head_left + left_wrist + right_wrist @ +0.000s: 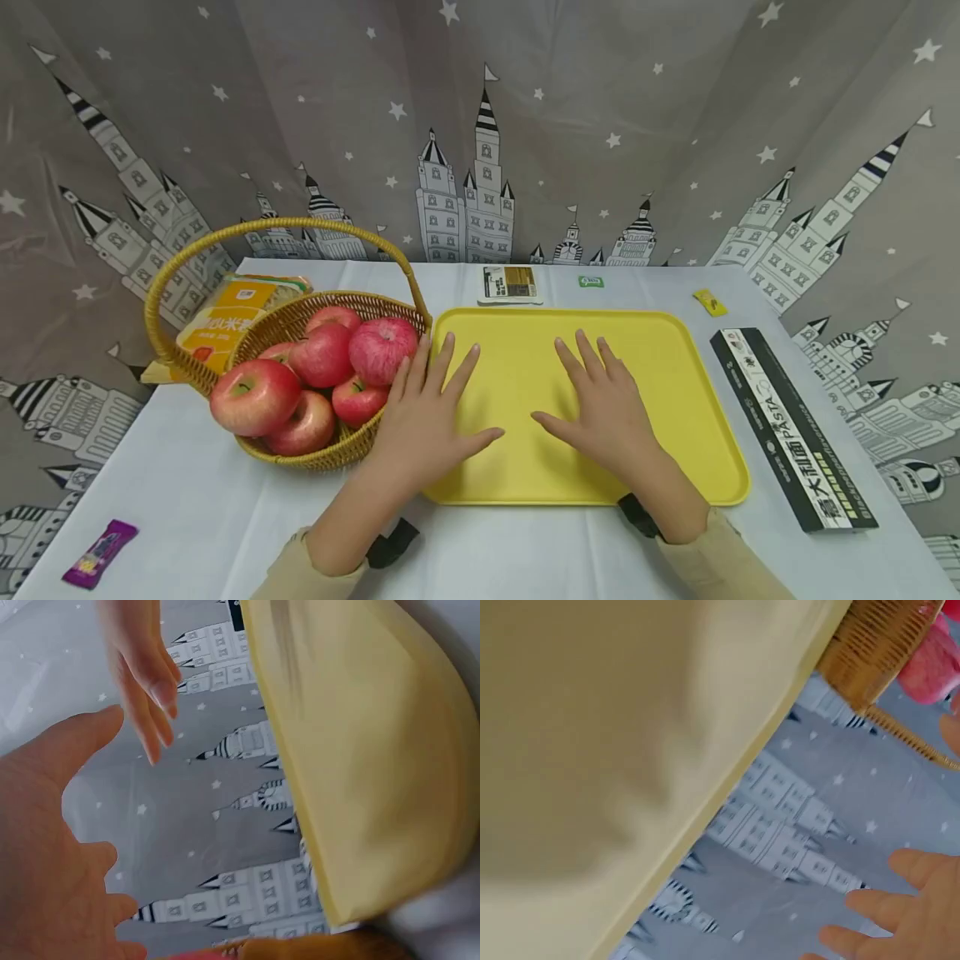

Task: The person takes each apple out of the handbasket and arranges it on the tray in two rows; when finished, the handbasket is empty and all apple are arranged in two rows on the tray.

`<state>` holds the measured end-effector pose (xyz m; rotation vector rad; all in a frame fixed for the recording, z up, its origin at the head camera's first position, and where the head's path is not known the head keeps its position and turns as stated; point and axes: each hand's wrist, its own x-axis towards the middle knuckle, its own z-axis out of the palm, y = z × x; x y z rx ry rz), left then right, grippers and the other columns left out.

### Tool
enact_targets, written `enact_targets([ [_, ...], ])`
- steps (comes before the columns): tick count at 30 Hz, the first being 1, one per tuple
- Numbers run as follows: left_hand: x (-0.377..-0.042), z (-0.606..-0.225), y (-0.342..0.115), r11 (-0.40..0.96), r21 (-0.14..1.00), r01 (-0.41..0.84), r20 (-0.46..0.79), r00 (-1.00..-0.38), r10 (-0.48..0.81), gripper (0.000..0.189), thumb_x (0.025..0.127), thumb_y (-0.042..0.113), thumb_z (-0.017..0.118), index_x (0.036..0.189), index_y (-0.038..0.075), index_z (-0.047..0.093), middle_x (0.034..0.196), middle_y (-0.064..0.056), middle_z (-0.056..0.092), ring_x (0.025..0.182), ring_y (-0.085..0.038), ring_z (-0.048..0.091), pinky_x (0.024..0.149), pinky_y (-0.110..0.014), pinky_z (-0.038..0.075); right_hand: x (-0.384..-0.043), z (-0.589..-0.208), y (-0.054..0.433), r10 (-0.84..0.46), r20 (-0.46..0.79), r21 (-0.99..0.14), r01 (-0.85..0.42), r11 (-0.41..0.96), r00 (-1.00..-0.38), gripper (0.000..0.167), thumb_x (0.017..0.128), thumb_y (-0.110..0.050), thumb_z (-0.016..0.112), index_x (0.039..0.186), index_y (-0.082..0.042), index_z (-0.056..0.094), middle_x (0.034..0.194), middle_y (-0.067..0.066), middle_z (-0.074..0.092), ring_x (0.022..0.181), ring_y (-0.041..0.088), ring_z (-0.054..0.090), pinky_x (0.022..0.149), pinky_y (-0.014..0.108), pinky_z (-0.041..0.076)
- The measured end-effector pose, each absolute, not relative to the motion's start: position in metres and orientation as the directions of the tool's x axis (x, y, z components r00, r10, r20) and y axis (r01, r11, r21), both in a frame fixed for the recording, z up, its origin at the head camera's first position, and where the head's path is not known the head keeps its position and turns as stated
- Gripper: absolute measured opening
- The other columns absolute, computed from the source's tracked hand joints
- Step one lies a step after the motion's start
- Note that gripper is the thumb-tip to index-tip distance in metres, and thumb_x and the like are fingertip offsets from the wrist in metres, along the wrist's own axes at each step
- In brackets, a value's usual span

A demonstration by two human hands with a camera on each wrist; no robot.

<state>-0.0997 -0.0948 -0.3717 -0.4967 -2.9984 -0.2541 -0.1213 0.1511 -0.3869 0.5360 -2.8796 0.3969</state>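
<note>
Seven apples (322,354) are showing in a wicker basket (330,457), which is standing just left of a yellow tray (517,358) and raising its tall handle toward the patterned curtain (570,150). The tray is lying flat on a white cloth (195,517) in front of the person. Both hands are spreading their fingers and holding nothing: the left hand (423,421) is overlapping the tray's left edge and the basket's rim, while the right hand (603,408) is hovering over the tray. An orange package (247,312) is lying behind the basket, a purple wrapper (101,554) is resting near the front left corner, and a flat packet (510,285), a green sweet (591,282) and a yellow sweet (709,302) are lining the far side.

Right of the tray, a black-and-white box (791,429) is bearing the word PASTA beside large Chinese characters; the orange package is carrying white Chinese characters too. Print on the smaller wrappers is coming out too tiny to read.

The basket is hiding part of the orange package, and the left fingers are covering some of its rim; whether they are touching it, I cannot tell. Both wrist views are blurring the tray and cutting it off.
</note>
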Motion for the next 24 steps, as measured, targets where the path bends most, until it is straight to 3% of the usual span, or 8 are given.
enact_targets([
  [6, -0.083, -0.358, -0.123, 0.939, 0.192, 0.286, 0.151, -0.954, 0.259, 0.1, 0.078, 0.07, 0.061, 0.155, 0.026, 0.015, 0.161, -0.008, 0.005, 0.145, -0.033, -0.01, 0.116, -0.057, -0.001, -0.139, -0.374, 0.116, -0.419, 0.219, -0.255, -0.466, 0.847, -0.881, 0.091, 0.081, -0.061, 0.065, 0.152, -0.015, 0.03, 0.155, 0.015, 0.026, 0.141, 0.039, 0.021, 0.112, 0.055, 0.026],
  [9, -0.073, -0.355, -0.142, 0.944, 0.23, 0.237, 0.199, -0.961, 0.193, 0.1, 0.078, 0.066, 0.065, 0.155, 0.022, 0.018, 0.16, -0.011, 0.008, 0.145, -0.035, -0.008, 0.115, -0.058, -0.003, -0.147, -0.37, 0.093, -0.461, 0.206, -0.295, -0.504, 0.812, -0.863, 0.089, 0.082, -0.06, 0.065, 0.151, -0.015, 0.031, 0.155, 0.012, 0.026, 0.14, 0.037, 0.024, 0.112, 0.054, 0.028],
  [15, -0.058, -0.348, -0.19, 0.951, 0.298, 0.084, 0.274, -0.962, -0.001, 0.105, 0.08, 0.06, 0.067, 0.156, 0.015, 0.01, 0.16, -0.016, 0.0, 0.144, -0.037, -0.01, 0.113, -0.06, -0.009, -0.159, -0.363, 0.05, -0.532, 0.19, -0.339, -0.564, 0.753, -0.825, 0.086, 0.084, -0.059, 0.064, 0.152, -0.018, 0.03, 0.155, 0.008, 0.028, 0.138, 0.032, 0.03, 0.11, 0.047, 0.034],
  [21, -0.046, -0.35, -0.241, 0.866, 0.47, -0.17, 0.165, -0.947, -0.275, 0.107, 0.085, 0.056, 0.064, 0.154, 0.008, -0.002, 0.157, -0.022, -0.009, 0.141, -0.043, -0.015, 0.108, -0.067, -0.012, -0.163, -0.354, 0.015, -0.577, 0.176, -0.394, -0.594, 0.702, -0.798, 0.084, 0.085, -0.057, 0.064, 0.152, -0.019, 0.028, 0.155, 0.005, 0.028, 0.135, 0.027, 0.033, 0.102, 0.045, 0.045],
  [24, -0.04, -0.359, -0.26, 0.758, 0.589, -0.278, 0.05, -0.924, -0.378, 0.105, 0.089, 0.053, 0.061, 0.153, 0.008, -0.01, 0.157, -0.022, -0.013, 0.141, -0.044, -0.013, 0.108, -0.069, -0.004, -0.164, -0.352, 0.001, -0.588, 0.184, -0.403, -0.606, 0.686, -0.787, 0.082, 0.086, -0.057, 0.062, 0.151, -0.019, 0.03, 0.154, 0.005, 0.03, 0.134, 0.025, 0.035, 0.098, 0.043, 0.048],
])
